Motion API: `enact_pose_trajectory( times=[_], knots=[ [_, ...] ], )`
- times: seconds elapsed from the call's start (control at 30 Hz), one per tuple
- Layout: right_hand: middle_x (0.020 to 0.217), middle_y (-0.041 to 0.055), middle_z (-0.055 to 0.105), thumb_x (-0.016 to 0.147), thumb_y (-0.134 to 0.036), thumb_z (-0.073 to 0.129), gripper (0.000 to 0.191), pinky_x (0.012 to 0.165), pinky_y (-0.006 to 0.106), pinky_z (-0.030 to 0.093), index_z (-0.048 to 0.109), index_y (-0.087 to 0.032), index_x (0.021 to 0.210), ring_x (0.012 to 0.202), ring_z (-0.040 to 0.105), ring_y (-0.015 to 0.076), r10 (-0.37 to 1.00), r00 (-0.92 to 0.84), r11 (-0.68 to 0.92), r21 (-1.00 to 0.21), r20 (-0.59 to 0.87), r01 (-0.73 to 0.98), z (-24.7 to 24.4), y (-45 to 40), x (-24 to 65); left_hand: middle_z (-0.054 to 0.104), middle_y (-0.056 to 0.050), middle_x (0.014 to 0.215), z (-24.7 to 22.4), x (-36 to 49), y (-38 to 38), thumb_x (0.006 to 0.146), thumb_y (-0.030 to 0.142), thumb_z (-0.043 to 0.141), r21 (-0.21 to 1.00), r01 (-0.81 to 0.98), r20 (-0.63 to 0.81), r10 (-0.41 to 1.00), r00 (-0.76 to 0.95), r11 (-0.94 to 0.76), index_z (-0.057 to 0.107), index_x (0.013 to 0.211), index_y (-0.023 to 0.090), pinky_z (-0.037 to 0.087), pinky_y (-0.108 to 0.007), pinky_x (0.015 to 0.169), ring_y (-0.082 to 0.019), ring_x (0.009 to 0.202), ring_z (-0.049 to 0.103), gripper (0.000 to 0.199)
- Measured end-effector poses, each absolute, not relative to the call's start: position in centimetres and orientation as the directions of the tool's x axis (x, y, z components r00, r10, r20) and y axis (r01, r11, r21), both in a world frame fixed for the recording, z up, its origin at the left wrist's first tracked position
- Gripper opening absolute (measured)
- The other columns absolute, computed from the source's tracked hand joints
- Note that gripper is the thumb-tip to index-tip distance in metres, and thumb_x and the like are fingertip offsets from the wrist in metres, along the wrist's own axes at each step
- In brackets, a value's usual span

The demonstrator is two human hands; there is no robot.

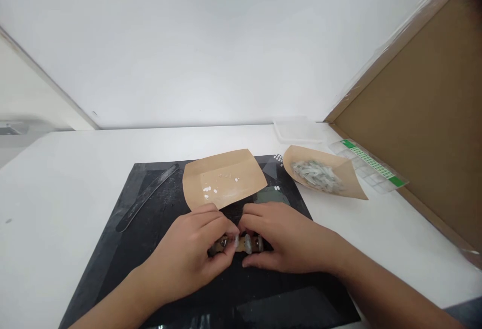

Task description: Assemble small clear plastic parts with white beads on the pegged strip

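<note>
My left hand [192, 253] and my right hand [286, 238] meet over a black mat [124, 248], fingers pinched on a small brown strip [241, 243] that carries several pale oval pieces. The strip lies low on the mat between the fingertips, partly hidden by them. Just beyond the hands lies a tan paper tray [224, 178] with a few small white pieces on it.
A second tan paper tray [339, 168] holds a heap of clear pale pieces at right. Beside it lies a clear plastic compartment box with green labels [371, 166]. A dark flat tool [146, 196] rests on the mat's left. A clear lid [295, 130] and a brown board [425, 133] stand behind.
</note>
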State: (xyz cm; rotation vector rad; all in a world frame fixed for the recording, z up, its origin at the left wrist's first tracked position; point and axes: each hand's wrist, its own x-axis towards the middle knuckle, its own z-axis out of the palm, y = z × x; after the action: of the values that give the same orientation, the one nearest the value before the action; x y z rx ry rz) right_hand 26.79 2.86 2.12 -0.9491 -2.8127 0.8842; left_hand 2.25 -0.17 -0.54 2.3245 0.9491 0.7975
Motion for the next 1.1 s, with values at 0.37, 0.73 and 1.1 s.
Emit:
enact_pose_trajectory(
  times=[0.37, 0.73, 1.1],
  knots=[
    [0.092, 0.0000, 0.064, 0.100, -0.033, 0.070, 0.013, 0.074, 0.026, 0.045, 0.067, -0.021, 0.105, 0.082, 0.059, 0.0135, 0.759, -0.637, 0.492, -0.760, 0.135, 0.424, 2.8, 2.1, 25.9, 0.077, -0.002, 0.088, 0.1, 2.6, 0.0, 0.093, 0.017, 0.075, 0.744, 0.374, 0.486, 0.833, 0.265, -0.553, 0.077, 0.103, 0.024, 0.056, -0.027, 0.067, -0.015, 0.076, 0.070, 0.012],
    [0.086, -0.0007, 0.065, 0.104, -0.033, 0.065, 0.013, 0.074, 0.026, 0.045, 0.071, -0.022, 0.109, 0.078, 0.060, 0.0126, 0.775, -0.554, 0.563, -0.731, 0.305, 0.386, 1.6, 1.6, 25.4, 0.079, -0.003, 0.092, -0.1, 2.4, 0.0, 0.095, 0.023, 0.075, 0.783, 0.374, 0.440, 0.868, 0.229, -0.496, 0.081, 0.106, 0.026, 0.060, -0.028, 0.071, -0.017, 0.082, 0.074, 0.013],
    [0.083, -0.0003, 0.069, 0.103, -0.033, 0.064, 0.014, 0.070, 0.025, 0.045, 0.068, -0.021, 0.096, 0.073, 0.061, 0.0128, 0.808, -0.510, 0.522, -0.761, 0.296, 0.385, 1.6, 1.4, 25.1, 0.080, -0.001, 0.091, 0.4, 2.2, 0.0, 0.100, 0.024, 0.070, 0.796, 0.362, 0.417, 0.873, 0.253, -0.485, 0.081, 0.104, 0.028, 0.059, -0.027, 0.070, -0.016, 0.082, 0.074, 0.013]
  ],
)
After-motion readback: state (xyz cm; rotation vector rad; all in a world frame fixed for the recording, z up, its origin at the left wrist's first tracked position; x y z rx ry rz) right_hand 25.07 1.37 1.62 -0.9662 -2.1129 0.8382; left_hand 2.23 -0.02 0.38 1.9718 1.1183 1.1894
